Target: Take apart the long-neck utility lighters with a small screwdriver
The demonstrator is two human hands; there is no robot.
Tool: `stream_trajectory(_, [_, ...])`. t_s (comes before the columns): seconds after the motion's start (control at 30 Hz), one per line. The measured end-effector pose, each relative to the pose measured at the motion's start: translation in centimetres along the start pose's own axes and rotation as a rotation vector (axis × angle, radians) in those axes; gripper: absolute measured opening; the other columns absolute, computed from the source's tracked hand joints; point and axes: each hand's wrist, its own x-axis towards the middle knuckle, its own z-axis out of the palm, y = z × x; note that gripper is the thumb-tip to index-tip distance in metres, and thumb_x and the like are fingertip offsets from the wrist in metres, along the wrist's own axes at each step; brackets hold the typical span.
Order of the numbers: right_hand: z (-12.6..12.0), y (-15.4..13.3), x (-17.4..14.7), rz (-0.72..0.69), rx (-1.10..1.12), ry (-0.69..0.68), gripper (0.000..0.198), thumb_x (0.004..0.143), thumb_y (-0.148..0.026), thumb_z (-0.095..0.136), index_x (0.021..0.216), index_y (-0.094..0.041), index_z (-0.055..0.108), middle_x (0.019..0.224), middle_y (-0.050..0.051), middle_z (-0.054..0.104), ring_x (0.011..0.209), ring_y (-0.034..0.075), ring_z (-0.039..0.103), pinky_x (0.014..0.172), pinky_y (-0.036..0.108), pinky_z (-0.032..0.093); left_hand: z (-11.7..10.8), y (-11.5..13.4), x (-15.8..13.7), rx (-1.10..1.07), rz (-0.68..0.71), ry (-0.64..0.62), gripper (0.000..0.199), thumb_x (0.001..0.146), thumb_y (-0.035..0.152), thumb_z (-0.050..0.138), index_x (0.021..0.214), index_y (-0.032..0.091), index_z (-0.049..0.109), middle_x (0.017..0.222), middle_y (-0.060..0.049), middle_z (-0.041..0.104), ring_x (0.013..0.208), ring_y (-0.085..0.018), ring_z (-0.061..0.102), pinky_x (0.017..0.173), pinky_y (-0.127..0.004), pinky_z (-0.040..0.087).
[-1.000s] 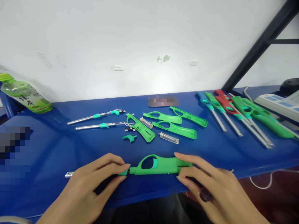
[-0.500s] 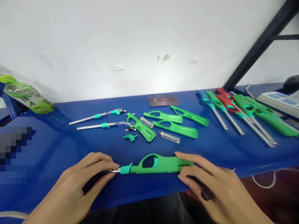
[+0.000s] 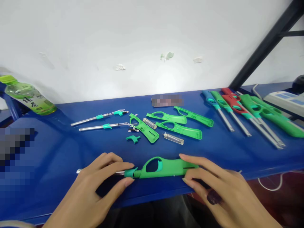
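A green gas lighter (image 3: 171,167) with a long metal barrel lies across the front of the blue table. My left hand (image 3: 106,180) is closed round its barrel side, thumb and forefinger at the teal collar (image 3: 129,173). The barrel tip shows beyond the knuckles. My right hand (image 3: 216,183) grips the handle's right end between thumb and fingers. Tucked in that palm is a tool with a dark, rounded handle (image 3: 213,196); most of it is hidden. Behind the lighter lie green handle shells (image 3: 178,130), clear fuel tanks (image 3: 174,139) and a loose teal trigger (image 3: 133,139).
Two metal barrels with wires (image 3: 95,127) lie at back left. A green-capped bottle (image 3: 28,96) leans at far left. Several blue, green and red lighters (image 3: 237,106) lie at right, near a white device (image 3: 285,99). A black post (image 3: 263,44) rises behind them.
My left hand has slid right along the barrel to the teal collar, uncovering the barrel tip. The collar sits closer to the handle. My right hand keeps its grip.
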Motion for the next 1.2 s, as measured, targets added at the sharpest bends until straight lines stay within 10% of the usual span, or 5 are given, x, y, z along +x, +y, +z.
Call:
stream_trajectory(0.27, [-0.1, -0.1, 0.3, -0.011, 0.013, 0.031, 0.030, 0.107, -0.012, 0.050, 0.102, -0.028, 0.075, 0.136, 0.007, 0.082, 0.089, 0.022, 0.088, 0.055, 0.027, 0.061, -1.0, -0.1, 1.7, -0.191, 0.015, 0.037, 0.030, 0.105, 0.061, 0.073, 0.094, 0.033, 0.078, 0.103, 0.004, 0.080, 0.092, -0.016, 0.079, 0.082, -0.020, 0.061])
stream_trajectory(0.63, [0.9, 0.6, -1.5, 0.052, -0.018, 0.005, 0.029, 0.116, -0.025, 0.049, 0.112, -0.031, 0.077, 0.151, 0.001, 0.075, 0.092, 0.022, 0.087, 0.063, 0.030, 0.066, -0.9, 0.2, 0.3, -0.029, -0.026, -0.013, 0.036, 0.112, 0.064, 0.059, 0.139, 0.046, 0.076, 0.137, 0.001, 0.076, 0.117, -0.023, 0.078, 0.103, -0.034, 0.064])
stream_trajectory(1.2, [1.1, 1.1, -1.7, 0.035, -0.022, -0.014, 0.028, 0.114, -0.022, 0.051, 0.114, -0.032, 0.077, 0.154, 0.000, 0.073, 0.090, 0.021, 0.087, 0.063, 0.029, 0.064, -1.2, 0.5, 0.9, -0.015, -0.015, -0.046, 0.035, 0.115, 0.061, 0.056, 0.125, 0.037, 0.079, 0.123, -0.001, 0.074, 0.107, -0.021, 0.076, 0.094, -0.029, 0.062])
